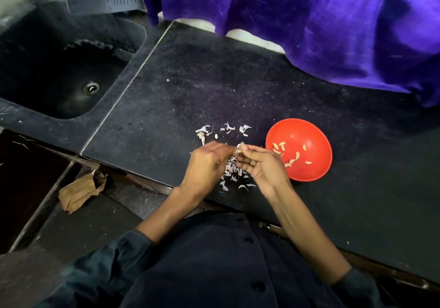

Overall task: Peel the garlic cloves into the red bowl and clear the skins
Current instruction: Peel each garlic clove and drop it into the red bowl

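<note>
A red bowl [309, 131] sits on the black counter [190, 88] and holds several peeled garlic cloves [291, 157]. Just left of the bowl, my left hand [204, 167] and my right hand [262, 167] meet over the counter's front part. Both pinch a small garlic clove [239, 149] between their fingertips; the clove is mostly hidden. White garlic skins [223, 130] lie scattered beyond the hands, and another heap of skins [234, 176] lies under and between them.
A dark sink [59, 69] with a metal drain is set into the counter at the left. Purple cloth [333, 22] hangs over the counter's back right. A crumpled brown paper bag [78, 191] lies on the floor below the counter edge.
</note>
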`<action>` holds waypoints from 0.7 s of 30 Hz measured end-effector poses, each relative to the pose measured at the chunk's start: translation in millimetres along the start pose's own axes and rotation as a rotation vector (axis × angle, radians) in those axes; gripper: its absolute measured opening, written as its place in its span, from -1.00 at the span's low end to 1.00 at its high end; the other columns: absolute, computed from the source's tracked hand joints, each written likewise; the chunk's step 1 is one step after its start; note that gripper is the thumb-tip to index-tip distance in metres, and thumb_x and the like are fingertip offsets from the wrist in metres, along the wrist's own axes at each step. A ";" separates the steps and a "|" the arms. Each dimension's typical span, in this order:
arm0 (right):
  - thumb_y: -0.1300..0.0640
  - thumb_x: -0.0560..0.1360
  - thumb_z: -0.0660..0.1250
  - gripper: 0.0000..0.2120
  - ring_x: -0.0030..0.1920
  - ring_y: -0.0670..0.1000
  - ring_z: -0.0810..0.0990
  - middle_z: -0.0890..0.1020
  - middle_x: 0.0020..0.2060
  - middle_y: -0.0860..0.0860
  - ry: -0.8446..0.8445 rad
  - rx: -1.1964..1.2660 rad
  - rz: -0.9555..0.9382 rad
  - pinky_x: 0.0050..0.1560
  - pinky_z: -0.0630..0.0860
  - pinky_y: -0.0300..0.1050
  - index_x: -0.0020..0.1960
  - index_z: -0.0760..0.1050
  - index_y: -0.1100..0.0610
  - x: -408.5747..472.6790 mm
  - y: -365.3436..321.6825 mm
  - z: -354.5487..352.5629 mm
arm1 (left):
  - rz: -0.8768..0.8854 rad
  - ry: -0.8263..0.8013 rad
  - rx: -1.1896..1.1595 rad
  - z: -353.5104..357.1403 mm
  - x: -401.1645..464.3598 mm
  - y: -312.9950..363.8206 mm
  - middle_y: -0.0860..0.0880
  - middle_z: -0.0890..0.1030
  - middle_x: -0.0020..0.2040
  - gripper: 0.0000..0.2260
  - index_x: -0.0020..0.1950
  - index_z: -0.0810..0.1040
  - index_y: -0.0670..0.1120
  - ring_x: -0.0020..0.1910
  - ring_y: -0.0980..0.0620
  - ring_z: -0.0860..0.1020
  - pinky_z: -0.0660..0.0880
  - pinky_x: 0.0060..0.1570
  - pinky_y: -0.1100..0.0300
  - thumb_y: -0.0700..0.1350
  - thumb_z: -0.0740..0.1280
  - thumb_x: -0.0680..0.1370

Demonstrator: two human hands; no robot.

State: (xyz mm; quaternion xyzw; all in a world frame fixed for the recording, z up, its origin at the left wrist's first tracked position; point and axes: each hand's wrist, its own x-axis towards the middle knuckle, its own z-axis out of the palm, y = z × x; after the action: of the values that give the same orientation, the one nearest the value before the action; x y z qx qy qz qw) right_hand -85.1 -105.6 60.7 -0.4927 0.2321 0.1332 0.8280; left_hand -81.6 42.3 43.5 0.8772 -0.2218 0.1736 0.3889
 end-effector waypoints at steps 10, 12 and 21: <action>0.35 0.55 0.28 -0.82 -0.21 -0.03 0.67 0.67 -0.16 0.12 0.042 -0.305 -0.301 -0.16 0.64 -0.15 0.11 0.58 0.24 7.5 -4.9 -9.2 | -0.598 0.007 -0.562 -4.2 7.6 4.7 0.07 0.67 -0.25 -0.92 -0.07 0.67 -0.02 -0.35 0.16 0.60 0.55 -0.38 0.33 -0.18 0.45 0.49; 0.32 0.51 0.37 -0.90 -0.30 -0.01 0.66 0.68 -0.24 0.10 0.066 -0.422 -0.349 -0.26 0.63 -0.16 0.00 0.62 0.21 8.9 -5.8 -7.7 | -0.615 -0.003 -0.578 -3.8 8.3 4.6 0.07 0.65 -0.26 -0.92 -0.07 0.66 -0.02 -0.35 0.17 0.59 0.55 -0.40 0.33 -0.19 0.45 0.50; 0.41 0.56 0.24 -0.70 -0.12 -0.06 0.69 0.68 -0.10 -0.01 0.036 -0.594 -0.452 -0.15 0.62 -0.17 0.03 0.60 0.04 18.1 -0.9 -13.7 | -0.611 -0.052 -0.506 -1.5 10.6 -2.9 0.02 0.64 -0.25 -0.88 -0.08 0.61 0.05 -0.31 0.00 0.64 0.61 -0.39 0.18 -0.18 0.45 0.50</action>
State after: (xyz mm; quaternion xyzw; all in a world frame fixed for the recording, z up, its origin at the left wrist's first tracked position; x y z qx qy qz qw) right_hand -72.6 -118.2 46.5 -0.7526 0.0834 0.0000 0.6532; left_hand -71.4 42.5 47.8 0.7832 0.0040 -0.0325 0.6209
